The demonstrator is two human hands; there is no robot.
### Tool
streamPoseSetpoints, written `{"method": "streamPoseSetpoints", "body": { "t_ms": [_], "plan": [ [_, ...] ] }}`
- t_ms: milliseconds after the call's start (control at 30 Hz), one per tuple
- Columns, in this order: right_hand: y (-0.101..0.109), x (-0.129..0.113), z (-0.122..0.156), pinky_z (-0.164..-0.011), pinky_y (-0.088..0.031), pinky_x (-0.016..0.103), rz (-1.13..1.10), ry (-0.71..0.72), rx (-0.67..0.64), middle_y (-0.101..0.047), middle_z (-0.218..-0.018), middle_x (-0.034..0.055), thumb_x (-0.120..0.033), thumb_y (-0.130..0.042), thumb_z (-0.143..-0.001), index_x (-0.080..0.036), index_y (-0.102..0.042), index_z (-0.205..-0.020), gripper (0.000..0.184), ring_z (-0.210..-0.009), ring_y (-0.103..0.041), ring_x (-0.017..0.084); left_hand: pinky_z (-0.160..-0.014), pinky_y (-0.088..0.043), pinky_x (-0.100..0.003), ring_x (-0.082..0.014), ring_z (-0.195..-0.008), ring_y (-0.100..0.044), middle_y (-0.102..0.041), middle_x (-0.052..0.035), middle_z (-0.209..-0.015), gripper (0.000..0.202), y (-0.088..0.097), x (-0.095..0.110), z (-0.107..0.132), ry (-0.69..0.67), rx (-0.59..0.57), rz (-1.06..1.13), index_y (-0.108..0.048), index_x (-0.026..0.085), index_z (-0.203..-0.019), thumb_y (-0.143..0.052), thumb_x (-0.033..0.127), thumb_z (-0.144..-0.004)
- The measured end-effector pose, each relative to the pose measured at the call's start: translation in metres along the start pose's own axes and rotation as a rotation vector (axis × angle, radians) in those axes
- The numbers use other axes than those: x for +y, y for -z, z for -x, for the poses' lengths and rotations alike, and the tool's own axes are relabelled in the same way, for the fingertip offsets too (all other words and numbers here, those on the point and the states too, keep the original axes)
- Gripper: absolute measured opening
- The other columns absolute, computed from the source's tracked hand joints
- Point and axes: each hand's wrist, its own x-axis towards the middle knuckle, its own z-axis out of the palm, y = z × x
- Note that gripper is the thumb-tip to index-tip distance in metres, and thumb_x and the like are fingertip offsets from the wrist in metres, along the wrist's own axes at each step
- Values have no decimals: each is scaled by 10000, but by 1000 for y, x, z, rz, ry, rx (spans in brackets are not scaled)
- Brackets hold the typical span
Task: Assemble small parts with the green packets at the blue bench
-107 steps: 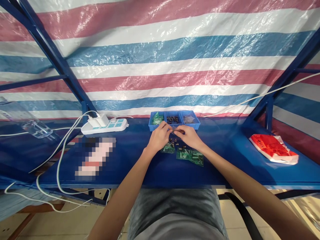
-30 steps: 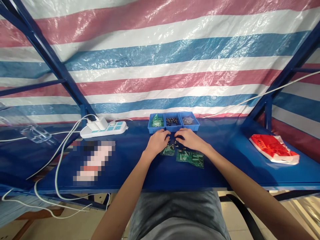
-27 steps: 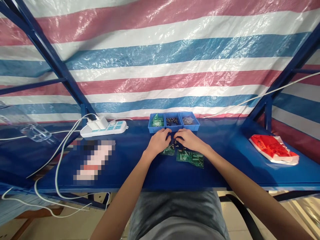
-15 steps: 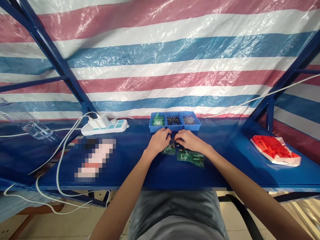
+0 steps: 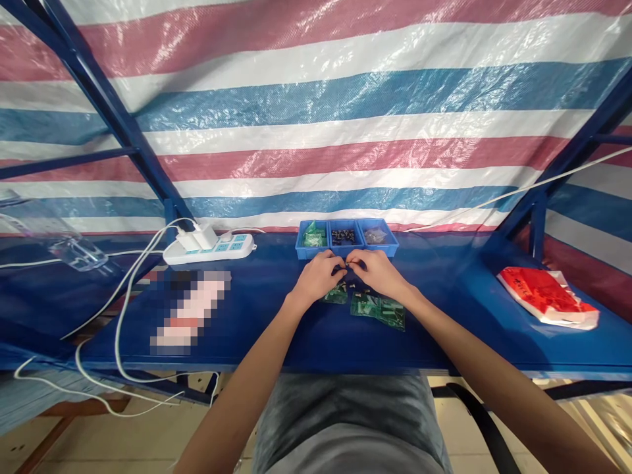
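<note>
Head view: nearest is the person's lap [image 5: 345, 411], well in front of the blue tray [image 5: 389, 251], with the worktop [image 5: 320, 345] between. On the worktop, front of tray: a larger green piece [image 5: 378, 311], then a smaller one [image 5: 336, 295] leftward; boards or packets, can't tell. Red-and-white packet [image 5: 548, 296] well off to the tray's right. Small metallic parts [image 5: 352, 286] loose, closer to the tray.

Left hand [image 5: 318, 276] and right hand [image 5: 378, 273] just before the tray, fingers bent inward, tips almost meeting. Maybe a tiny bit pinched there; too small to tell, so can't say whether either grasps anything.

Tray compartments: green pieces left, dark small parts middle, pale bits right. White power strip [image 5: 210, 249] left of the tray, plugs in. Striped sheet [image 5: 345, 99] behind it all.
</note>
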Motion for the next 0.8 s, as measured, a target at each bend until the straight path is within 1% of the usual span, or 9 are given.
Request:
{"method": "streamPoseSetpoints", "body": {
  "t_ms": [133,300,367,467,600,700,800],
  "plan": [
    [-2,0,0,-656,-422,279,-33,5,15,-715,-798,13,-166,-518,-923,-211,-649,-947,141,-663,-612,170,-700,-481,-286,-221,-990,-611,-603,-59,-1036,208,0,1,-1,-46,36,13,-702,233,-1036,-531,347,-1003],
    [-6,3,0,-660,-425,281,-79,-50,39,-703,-780,9,-180,-518,-906,-217,-592,-924,84,-667,-628,176,-770,-494,-297,-223,-1022,-604,-610,-66,-1032,239,0,1,-2,-66,97,32,-683,214,-1059,-482,338,-1028],
    [-8,6,0,-649,-421,284,-91,-87,36,-687,-750,5,-177,-521,-891,-218,-572,-883,66,-651,-622,178,-782,-493,-300,-223,-1030,-606,-619,-65,-1050,215,1,1,-2,-92,94,39,-670,215,-1069,-484,313,-1024],
    [-10,10,-1,-619,-416,280,-155,-141,8,-678,-740,1,-184,-536,-878,-221,-556,-846,53,-627,-615,175,-770,-487,-304,-218,-1011,-611,-631,-55,-1053,165,1,3,-2,-141,58,34,-642,215,-1053,-492,270,-1012],
    [-8,10,-1,-641,-438,278,-225,-190,-5,-689,-768,6,-207,-581,-874,-213,-576,-836,39,-658,-634,175,-768,-487,-308,-222,-1037,-609,-636,-47,-1088,131,-1,3,-1,-144,51,4,-609,220,-1073,-514,206,-984],
    [-6,6,-1,-658,-429,276,-188,-177,-9,-690,-779,6,-215,-584,-901,-208,-611,-847,61,-684,-631,173,-782,-492,-309,-226,-1046,-607,-634,-45,-1089,120,-2,2,-1,-137,57,-16,-602,224,-1076,-555,209,-967],
    [-3,2,0,-639,-384,276,-45,-119,-30,-667,-738,1,-226,-566,-945,-213,-649,-860,119,-663,-597,169,-761,-492,-302,-226,-1044,-607,-632,-44,-1077,110,-1,2,-1,-135,63,-32,-597,223,-1074,-583,235,-965]
  ]
}}
